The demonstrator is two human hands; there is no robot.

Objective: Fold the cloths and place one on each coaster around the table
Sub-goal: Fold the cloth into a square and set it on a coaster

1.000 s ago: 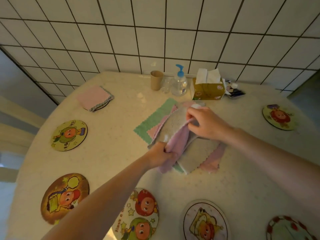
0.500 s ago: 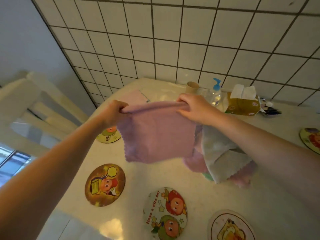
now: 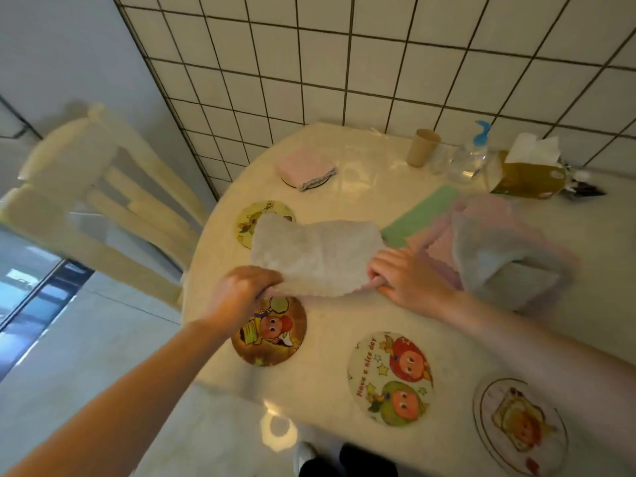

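Cloth point(image 3: 320, 256) is hanging stretched between both hands at the middle of the head view, its long axis running left to right across the frame. The left hand point(image 3: 241, 290) is pinching the near left corner with fingers closed, while the right hand point(image 3: 409, 282) is gripping the near right corner, likewise closed on the fabric. The far edge is flopping away toward the upper left, partly covering a yellow coaster point(image 3: 265, 215); a brown coaster point(image 3: 272, 335) is lying just below the left hand, nearer to it than to the right. Upper centre, a folded pink cloth point(image 3: 303, 165) is already sitting on its coaster. Remaining cloths point(image 3: 495, 249) are lying heaped on the table point(image 3: 330, 383) right of the right hand. Folding the held piece lengthwise seems the next step.
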